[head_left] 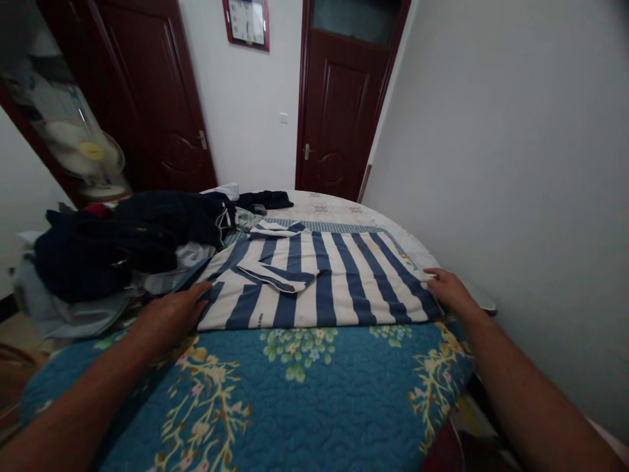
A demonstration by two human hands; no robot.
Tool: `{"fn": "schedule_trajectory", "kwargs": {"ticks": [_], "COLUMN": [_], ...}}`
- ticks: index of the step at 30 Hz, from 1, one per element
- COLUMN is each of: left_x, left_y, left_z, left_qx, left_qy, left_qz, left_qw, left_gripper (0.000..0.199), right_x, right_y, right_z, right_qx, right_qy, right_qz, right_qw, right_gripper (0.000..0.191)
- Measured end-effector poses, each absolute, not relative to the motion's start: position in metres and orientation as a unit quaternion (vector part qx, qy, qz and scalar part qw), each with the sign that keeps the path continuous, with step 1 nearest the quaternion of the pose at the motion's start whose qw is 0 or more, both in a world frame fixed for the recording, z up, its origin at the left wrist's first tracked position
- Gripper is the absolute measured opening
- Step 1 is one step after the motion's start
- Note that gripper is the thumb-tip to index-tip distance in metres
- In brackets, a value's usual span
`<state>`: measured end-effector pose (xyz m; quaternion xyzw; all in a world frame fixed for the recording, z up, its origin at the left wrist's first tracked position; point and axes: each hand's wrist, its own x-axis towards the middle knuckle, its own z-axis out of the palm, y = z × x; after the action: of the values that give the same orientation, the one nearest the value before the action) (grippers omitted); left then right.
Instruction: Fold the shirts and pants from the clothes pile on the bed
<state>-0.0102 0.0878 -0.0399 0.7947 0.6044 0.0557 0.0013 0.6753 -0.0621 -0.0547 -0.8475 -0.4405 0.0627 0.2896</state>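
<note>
A blue-and-white striped shirt (339, 278) lies folded lengthwise, with a sleeve (278, 274) laid back across its upper layer. My left hand (179, 309) grips the shirt's near left edge, its fingertips partly hidden by the cloth. At the opposite end, my right hand (446, 288) pinches the right edge between thumb and fingers. Beneath the shirt is a blue quilted cover (314, 400) with a floral pattern, which continues toward me.
A heap of dark clothes (122, 242) rises close to my left hand. Behind the shirt, a pale patterned tablecloth (339, 206) covers the table's rounded far end. A white wall (506, 164) runs along the right side. Two dark red doors stand beyond.
</note>
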Motion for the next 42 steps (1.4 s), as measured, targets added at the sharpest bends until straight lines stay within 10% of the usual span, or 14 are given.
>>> {"fn": "schedule_trajectory", "kwargs": {"ticks": [15, 26, 34, 42], "left_x": [0.017, 0.102, 0.076, 0.063], "left_y": [0.076, 0.141, 0.156, 0.156], "left_z": [-0.006, -0.013, -0.030, -0.043], "left_qx": [0.787, 0.868, 0.879, 0.881], "left_qy": [0.615, 0.496, 0.455, 0.445], "left_qz": [0.027, 0.026, 0.132, 0.121], "left_qw": [-0.020, -0.010, 0.045, 0.108], "left_gripper": [0.058, 0.033, 0.068, 0.069], "right_x": [0.653, 0.426, 0.391, 0.384], "right_y": [-0.043, 0.028, 0.068, 0.062], "right_z": [-0.053, -0.022, -0.075, -0.086], "right_qx": [-0.885, -0.465, -0.604, -0.533], "right_qy": [-0.440, -0.849, -0.684, -0.756], "right_qz": [-0.111, 0.216, 0.126, 0.055], "right_qw": [0.102, 0.130, 0.390, 0.376], "right_gripper": [0.048, 0.028, 0.059, 0.038]}}
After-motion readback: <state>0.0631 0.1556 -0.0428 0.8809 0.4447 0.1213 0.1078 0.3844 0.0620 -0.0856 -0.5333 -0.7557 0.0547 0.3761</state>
